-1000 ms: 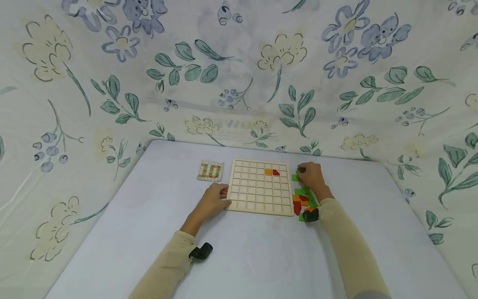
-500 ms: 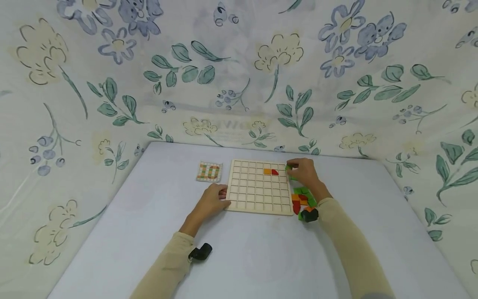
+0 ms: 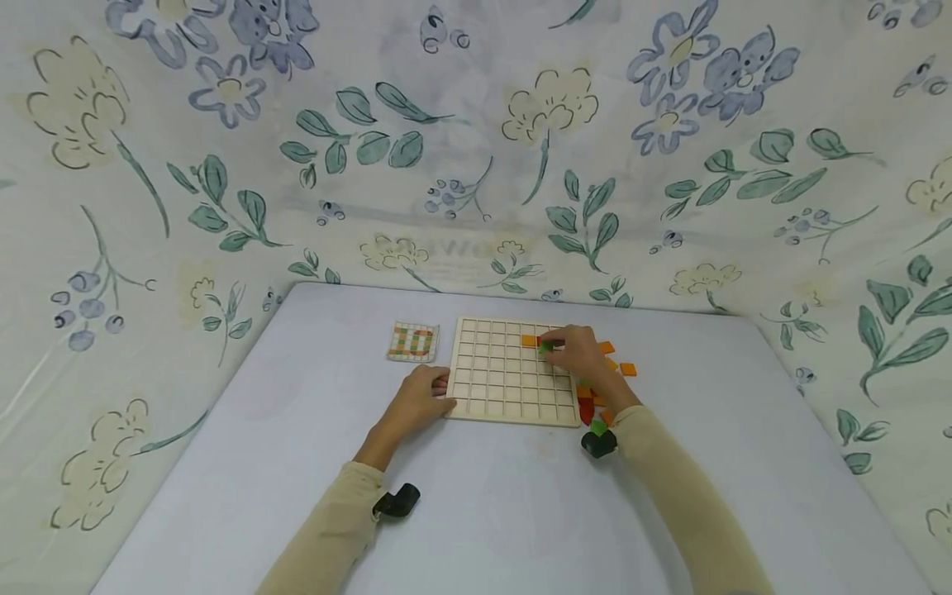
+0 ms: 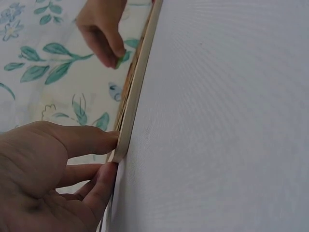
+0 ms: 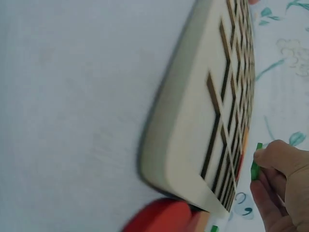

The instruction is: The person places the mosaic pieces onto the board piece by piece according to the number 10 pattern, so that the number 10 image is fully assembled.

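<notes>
Right hand (image 3: 583, 354), slanted to ten o'clock, pinches a thin green tile (image 5: 255, 169); left hand (image 3: 422, 398) grips the square pale-wood board (image 3: 506, 384) at eight.

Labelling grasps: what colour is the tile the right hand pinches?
The tile is green, clearest in the right wrist view.

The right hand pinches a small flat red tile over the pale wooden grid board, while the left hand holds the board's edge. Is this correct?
Not quite: the small flat tile in the right hand is green, as the right wrist view shows.
</notes>
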### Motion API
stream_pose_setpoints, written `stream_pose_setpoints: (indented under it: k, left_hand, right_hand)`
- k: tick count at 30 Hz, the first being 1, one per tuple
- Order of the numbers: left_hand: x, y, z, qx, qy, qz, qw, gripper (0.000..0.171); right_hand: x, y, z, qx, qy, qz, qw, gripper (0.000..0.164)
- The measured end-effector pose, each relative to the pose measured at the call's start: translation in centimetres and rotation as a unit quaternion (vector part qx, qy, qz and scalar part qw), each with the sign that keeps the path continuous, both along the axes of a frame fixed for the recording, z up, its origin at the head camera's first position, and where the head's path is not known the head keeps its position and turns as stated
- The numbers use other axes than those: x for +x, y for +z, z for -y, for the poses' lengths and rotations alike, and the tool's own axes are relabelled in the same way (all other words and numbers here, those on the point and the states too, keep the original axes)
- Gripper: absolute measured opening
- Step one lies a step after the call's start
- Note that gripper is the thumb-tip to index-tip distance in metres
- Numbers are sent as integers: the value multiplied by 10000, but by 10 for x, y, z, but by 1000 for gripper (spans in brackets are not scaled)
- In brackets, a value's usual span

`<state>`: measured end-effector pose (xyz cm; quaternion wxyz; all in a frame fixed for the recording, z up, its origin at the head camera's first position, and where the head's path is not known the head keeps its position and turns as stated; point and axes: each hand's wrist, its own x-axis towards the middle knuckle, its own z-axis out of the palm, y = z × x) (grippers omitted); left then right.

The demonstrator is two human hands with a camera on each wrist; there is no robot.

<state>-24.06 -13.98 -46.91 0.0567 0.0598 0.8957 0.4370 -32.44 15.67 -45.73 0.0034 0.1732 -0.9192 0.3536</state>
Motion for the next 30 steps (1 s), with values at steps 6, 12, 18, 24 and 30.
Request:
stream_pose_setpoints:
  k: [6, 12, 18, 24, 30]
  left_hand:
    - [0, 0, 0, 21, 33, 8, 10000, 55]
    - [-1, 0, 1, 66, -11, -30, 10000, 54]
    - [-2, -3, 1, 128, -54, -136, 9998, 53]
    - [-1, -2, 1, 68, -22, -134, 9999, 52]
    - [0, -1, 1, 87, -34, -147, 9998, 53]
  right_hand:
    - [1, -9, 3, 62, -219, 352, 9991, 29]
    - [0, -10, 4, 109, -288, 300, 9991, 26]
    - [-3, -12, 5, 293, -273, 232, 9989, 21]
    - [-4, -11, 6, 322, -260, 253, 9988, 20]
    - [-2, -8, 7, 232, -207, 180, 9994, 19]
